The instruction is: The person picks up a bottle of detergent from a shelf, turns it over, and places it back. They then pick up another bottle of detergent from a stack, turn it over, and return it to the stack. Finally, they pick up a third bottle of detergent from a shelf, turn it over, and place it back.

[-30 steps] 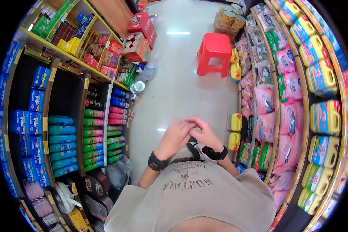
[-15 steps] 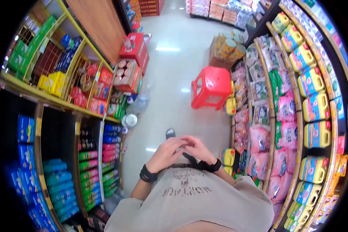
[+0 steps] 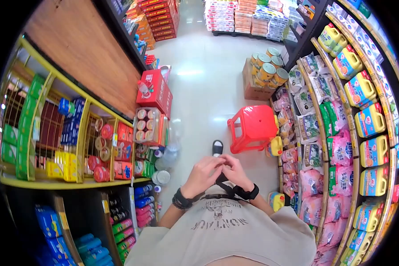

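Observation:
My left hand (image 3: 202, 175) and my right hand (image 3: 236, 172) meet in front of my waist. Their fingers are loosely bent, and the fingertips of one touch those of the other. I see nothing held in either hand, though the palms face away from view. A dark wristband (image 3: 182, 199) is on the left wrist and a black watch-like band (image 3: 247, 192) on the right. Just beyond the hands, a foot in a dark slipper (image 3: 217, 147) shows on the pale tiled floor (image 3: 198, 106).
A red plastic stool (image 3: 255, 125) stands ahead on the right, before a carton of cans (image 3: 267, 73). Shelves of yellow detergent jugs (image 3: 370, 119) and pink bags (image 3: 312, 182) line the right. On the left are red boxes (image 3: 157, 91), a can pack (image 3: 146, 125) and a yellow rack (image 3: 82, 146).
My view has tilted up and shifted forward along the aisle; the stool and shelves now appear lower. My hands stay together at the waist, the right fingers a little more bent.

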`<state>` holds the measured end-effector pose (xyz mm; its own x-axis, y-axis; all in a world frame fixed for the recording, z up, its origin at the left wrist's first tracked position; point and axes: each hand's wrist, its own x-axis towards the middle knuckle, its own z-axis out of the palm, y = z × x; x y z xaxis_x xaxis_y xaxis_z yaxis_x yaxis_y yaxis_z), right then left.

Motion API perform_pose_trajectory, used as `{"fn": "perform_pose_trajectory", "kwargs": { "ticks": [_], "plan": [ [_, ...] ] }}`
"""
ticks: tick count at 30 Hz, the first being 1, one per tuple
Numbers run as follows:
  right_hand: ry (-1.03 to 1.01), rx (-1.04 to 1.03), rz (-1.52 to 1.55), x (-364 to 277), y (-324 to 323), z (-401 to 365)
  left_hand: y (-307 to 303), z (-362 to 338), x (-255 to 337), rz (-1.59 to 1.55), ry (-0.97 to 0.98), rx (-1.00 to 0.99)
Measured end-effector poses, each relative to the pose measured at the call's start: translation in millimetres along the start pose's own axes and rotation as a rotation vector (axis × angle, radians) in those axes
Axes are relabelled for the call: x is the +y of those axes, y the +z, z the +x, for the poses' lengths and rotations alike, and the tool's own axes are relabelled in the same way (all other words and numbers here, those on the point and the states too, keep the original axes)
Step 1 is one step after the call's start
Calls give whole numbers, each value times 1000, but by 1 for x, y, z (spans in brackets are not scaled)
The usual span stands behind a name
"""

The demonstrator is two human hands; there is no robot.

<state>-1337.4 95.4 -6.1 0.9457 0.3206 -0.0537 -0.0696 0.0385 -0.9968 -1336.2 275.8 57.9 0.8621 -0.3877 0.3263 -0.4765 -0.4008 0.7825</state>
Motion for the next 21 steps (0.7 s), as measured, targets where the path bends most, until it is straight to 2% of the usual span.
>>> {"fn": "perform_pose_trajectory", "kwargs": {
  "ticks": [4, 7, 11, 12, 17, 21],
  "plan": [
    [-18, 85, -37, 5, -30, 83, -5, 75, -36, 39, 20, -36],
    [-3, 42, 40, -3, -59, 157, -18, 133, -63, 76, 19, -40],
    [-177, -24, -22, -18, -81, 253, -43, 204, -90, 114, -16, -9],
    [-168, -34, -30, -25, -86, 272, -47, 218, -105, 88, -3, 17],
    [-122, -107, -3, -70, -107, 347, -63, 284, -142, 70, -96, 61],
    [-125, -55, -36, -44, -130, 392, -55, 332, -174, 8, -126, 61]
  ]
}}
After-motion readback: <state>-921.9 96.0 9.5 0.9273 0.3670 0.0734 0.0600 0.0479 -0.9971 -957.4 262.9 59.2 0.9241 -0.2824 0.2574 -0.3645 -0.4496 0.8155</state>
